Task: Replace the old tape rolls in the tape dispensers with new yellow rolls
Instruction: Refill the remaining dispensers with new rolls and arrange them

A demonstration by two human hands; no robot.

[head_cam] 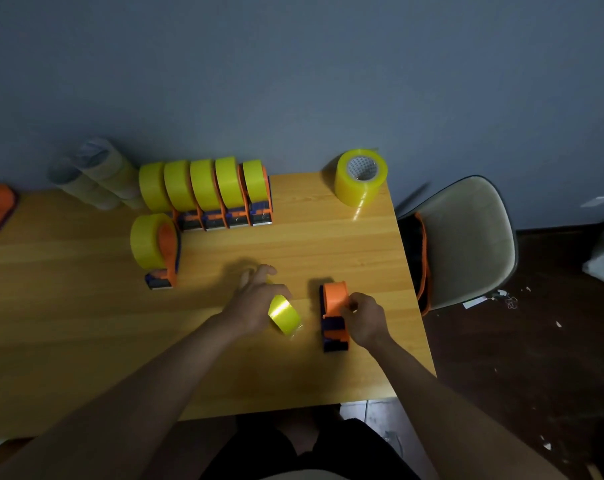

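Yellow roll (284, 314) under left hand (255, 299), right hand (364, 318) gripping empty dispenser (334, 315)

Yellow tape roll (284, 314), orange-and-blue dispenser (334, 317), honey-brown wooden table (328, 237)

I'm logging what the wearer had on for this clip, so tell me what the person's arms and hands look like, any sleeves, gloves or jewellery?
Both arms are bare for all their visible length: no sleeve shows on either forearm. The left hand and the right hand wear no gloves, and no watch, bracelet or ring is visible, though the dim light could hide small details. Dark clothing shows over the lap at the bottom edge.
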